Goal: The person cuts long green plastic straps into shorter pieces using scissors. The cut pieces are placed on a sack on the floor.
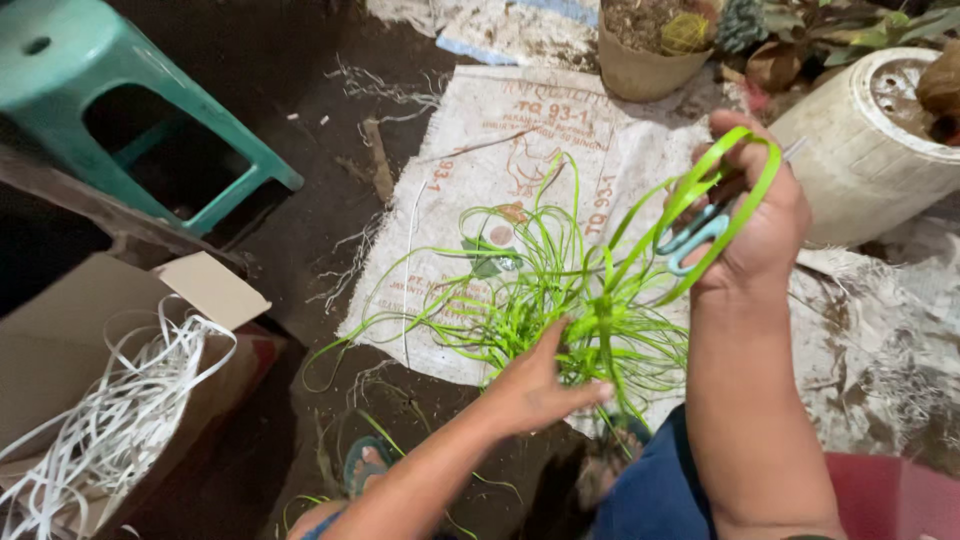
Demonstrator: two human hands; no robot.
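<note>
- White woven sack (520,130) with red print lies flat; cardboard box (70,350) of white strips (110,430) sits lower left.
- Your left hand (535,385) pinches the green strip bundle (590,300), strands fanning up-left.
- Your right hand (765,215) grips teal-handled scissors (692,240) plus a green loop.

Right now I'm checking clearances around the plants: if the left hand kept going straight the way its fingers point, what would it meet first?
The left hand points up and right, already in the bunch of green strips. Beyond lies the right hand with scissors, though depth is unclear.
</note>
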